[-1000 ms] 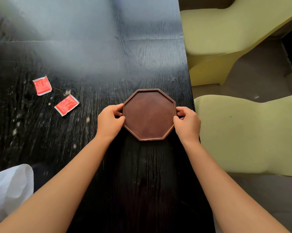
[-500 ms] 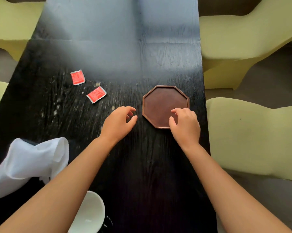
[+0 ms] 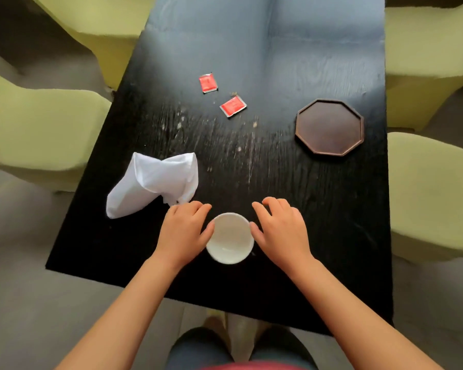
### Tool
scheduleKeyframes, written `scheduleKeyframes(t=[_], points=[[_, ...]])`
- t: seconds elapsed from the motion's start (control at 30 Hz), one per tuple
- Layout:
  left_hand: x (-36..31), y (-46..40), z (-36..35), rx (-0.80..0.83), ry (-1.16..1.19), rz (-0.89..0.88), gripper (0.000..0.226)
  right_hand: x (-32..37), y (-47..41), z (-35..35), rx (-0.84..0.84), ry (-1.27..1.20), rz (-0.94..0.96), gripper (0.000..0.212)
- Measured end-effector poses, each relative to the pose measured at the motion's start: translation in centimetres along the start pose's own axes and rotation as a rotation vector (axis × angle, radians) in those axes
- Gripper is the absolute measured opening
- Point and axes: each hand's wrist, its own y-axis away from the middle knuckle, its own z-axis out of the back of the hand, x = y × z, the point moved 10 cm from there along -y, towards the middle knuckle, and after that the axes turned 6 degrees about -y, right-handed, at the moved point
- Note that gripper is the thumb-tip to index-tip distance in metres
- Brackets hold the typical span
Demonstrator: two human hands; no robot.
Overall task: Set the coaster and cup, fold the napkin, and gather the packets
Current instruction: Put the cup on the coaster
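A white cup (image 3: 230,238) stands near the front edge of the black table (image 3: 318,222). My left hand (image 3: 183,231) is at its left side and my right hand (image 3: 281,231) at its right, thumbs touching the rim, fingers spread. The brown octagonal coaster (image 3: 329,127) lies alone at the right of the table, far from both hands. A crumpled white napkin (image 3: 155,181) lies left of the cup, just beyond my left fingertips. Two red packets (image 3: 208,83) (image 3: 233,106) lie apart in the middle of the table.
Yellow-green chairs stand along both sides of the table, at left (image 3: 38,129) and at right (image 3: 433,193). The table's front edge runs just below my wrists. My legs and the floor show beneath it.
Both hands left the coaster and came back toward me to either side of the cup. My view tilted down and back, bringing the cup, napkin and table edge into sight.
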Motion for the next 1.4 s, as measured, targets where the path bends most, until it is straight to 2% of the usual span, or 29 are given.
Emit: scheduleKeyframes(t=[0.27, 0.43, 0.53, 0.6, 0.73, 0.87, 1.0, 1.17, 1.3, 1.4], points=[[1.6, 4.2, -3.0, 0.048, -0.005, -0.026, 0.057, 3.2, 4.9, -4.5, 0.077, 0.036, -0.171, 0.067], [1.0, 4.4, -4.4, 0.070, 0.014, -0.090, 0.067, 3.3, 5.7, -4.6, 0.001, 0.043, -0.248, 0.071], [1.2, 4.0, -5.4, 0.121, 0.060, -0.088, 0.076, 2.3, 6.2, -5.8, 0.013, -0.053, -0.322, 0.071], [1.4, 3.7, -6.5, 0.197, 0.203, -0.074, 0.079, 1.6, 6.6, -7.0, 0.032, -0.233, -0.399, 0.070], [1.5, 3.8, -9.8, 0.483, 0.716, 0.100, 0.076, 0.8, 7.0, -8.0, -0.026, -0.486, -0.507, 0.066], [1.3, 4.1, -10.6, 0.514, 1.163, 0.268, 0.070, 0.3, 7.3, -8.1, -0.129, -0.664, -0.590, 0.061], [1.1, 4.7, -10.7, 0.538, 1.334, 0.320, 0.071, -0.1, 7.3, -7.3, -0.176, -0.779, -0.624, 0.056], [0.1, 4.5, -9.3, 0.567, 1.324, 0.178, 0.087, -1.8, 7.3, -5.5, -0.194, -0.876, -0.638, 0.054], [-1.0, 2.8, -7.6, 0.477, 1.212, 0.129, 0.092, -3.1, 6.3, -3.0, -0.217, -0.886, -0.606, 0.055], [-2.2, 1.0, -5.2, 0.378, 1.191, 0.023, 0.088, -3.8, 5.4, -1.3, -0.230, -0.929, -0.576, 0.054]])
